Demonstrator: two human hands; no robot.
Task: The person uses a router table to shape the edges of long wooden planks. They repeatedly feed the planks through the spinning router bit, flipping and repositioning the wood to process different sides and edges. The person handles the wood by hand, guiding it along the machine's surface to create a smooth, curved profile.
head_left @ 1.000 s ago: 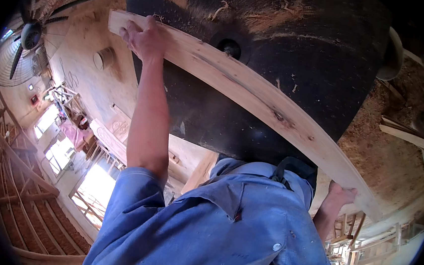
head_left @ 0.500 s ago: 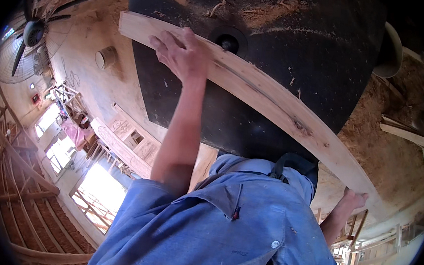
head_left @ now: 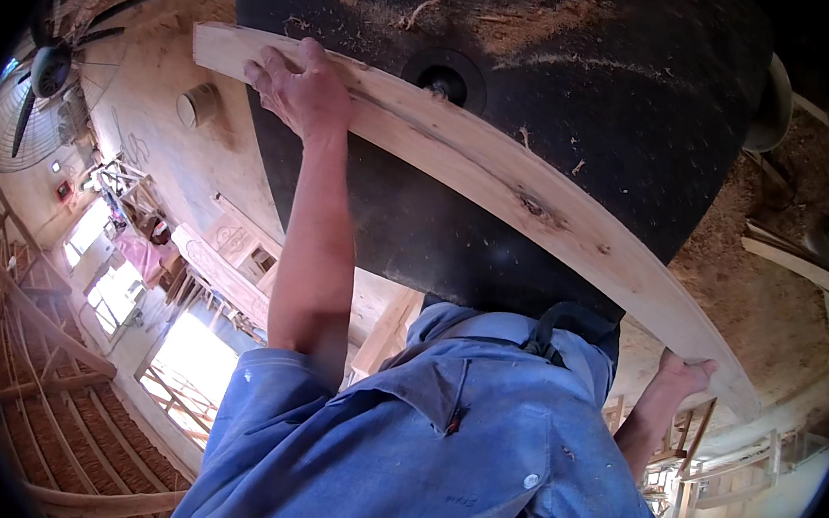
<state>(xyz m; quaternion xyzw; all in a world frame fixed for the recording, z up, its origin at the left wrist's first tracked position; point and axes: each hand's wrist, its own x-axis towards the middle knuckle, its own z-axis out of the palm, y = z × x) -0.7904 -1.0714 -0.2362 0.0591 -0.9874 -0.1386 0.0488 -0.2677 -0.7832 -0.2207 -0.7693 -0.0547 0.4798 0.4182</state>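
Observation:
A long, pale wooden board (head_left: 499, 173) with a gently curved edge and dark knots lies slantwise across a black machine table (head_left: 389, 208). Its upper edge runs beside a round opening with a dark spindle (head_left: 443, 84). My left hand (head_left: 303, 90) grips the board near its left end, fingers bent over the top face. At the lower right end, beyond the table's edge, my right hand (head_left: 686, 374) holds the board by its near edge; part of its grip is hidden.
Shavings and sawdust (head_left: 540, 30) litter the table's far part. A caged fan (head_left: 52, 70) stands at far left, and a bucket (head_left: 196, 105) sits on the floor. Carved wooden panels (head_left: 224, 268) are at left, with loose planks (head_left: 799, 262) on the right.
The board has slid left past the spindle, its left end reaching further beyond the table's edge. My left hand has moved left with it; my right hand has shifted slightly left.

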